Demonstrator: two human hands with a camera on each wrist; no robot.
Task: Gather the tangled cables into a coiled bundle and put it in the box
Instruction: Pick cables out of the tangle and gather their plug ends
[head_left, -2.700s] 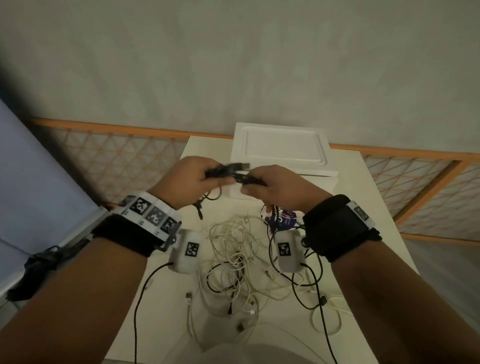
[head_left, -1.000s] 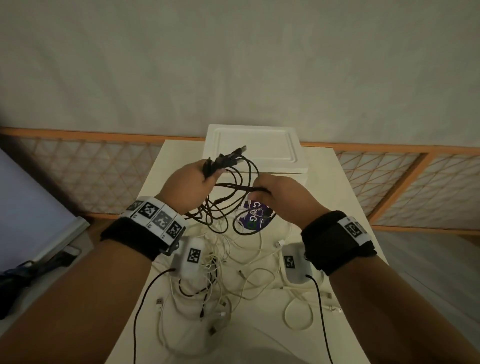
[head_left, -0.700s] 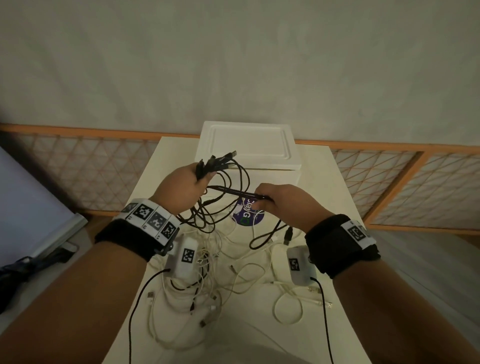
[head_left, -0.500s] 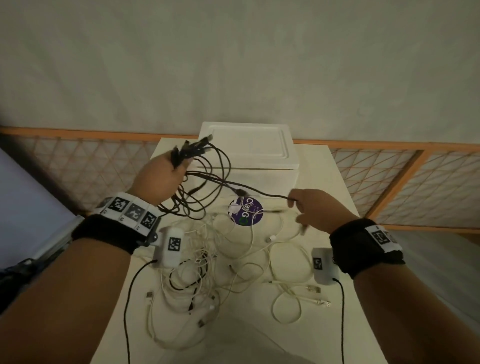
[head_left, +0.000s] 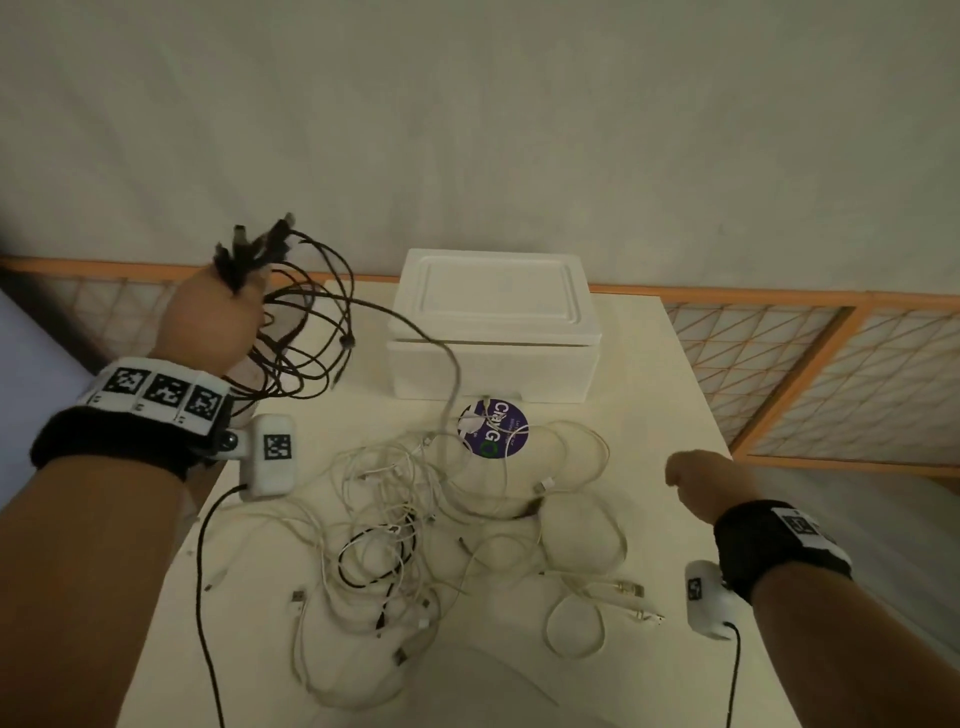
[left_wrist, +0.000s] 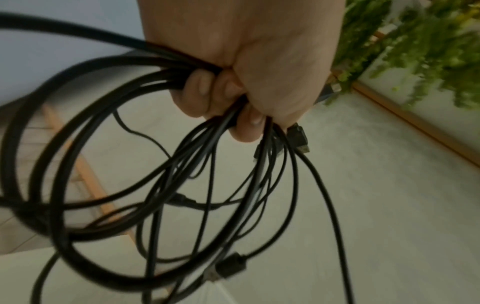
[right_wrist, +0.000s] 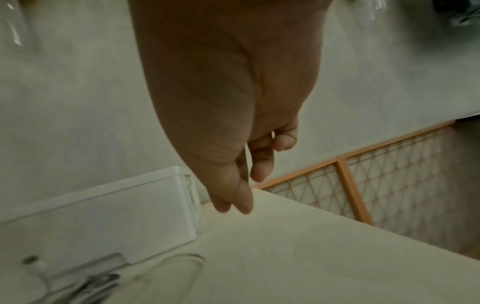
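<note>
My left hand (head_left: 228, 312) is raised at the table's far left and grips a loose coil of black cables (head_left: 306, 343), with the plug ends (head_left: 254, 244) sticking up above the fist. In the left wrist view its fingers (left_wrist: 202, 88) curl round the black cables (left_wrist: 124, 185). One strand (head_left: 453, 384) trails from the coil down into the white cable tangle (head_left: 410, 514) on the table. My right hand (head_left: 683, 475) hovers over the table's right side with relaxed fingers (right_wrist: 259, 168) and holds nothing. The white box (head_left: 493, 327) stands at the back, lid on.
A round purple sticker (head_left: 492, 428) lies on the cream table (head_left: 675, 395) in front of the box (right_wrist: 103, 207). A small white cable loop (head_left: 574, 629) lies near the front right. Orange lattice railing (head_left: 810, 364) runs behind the table. Wrist-camera leads hang below both arms.
My right hand let go of the black cable and drew away to the right. My left hand lifted the black coil up and to the left.
</note>
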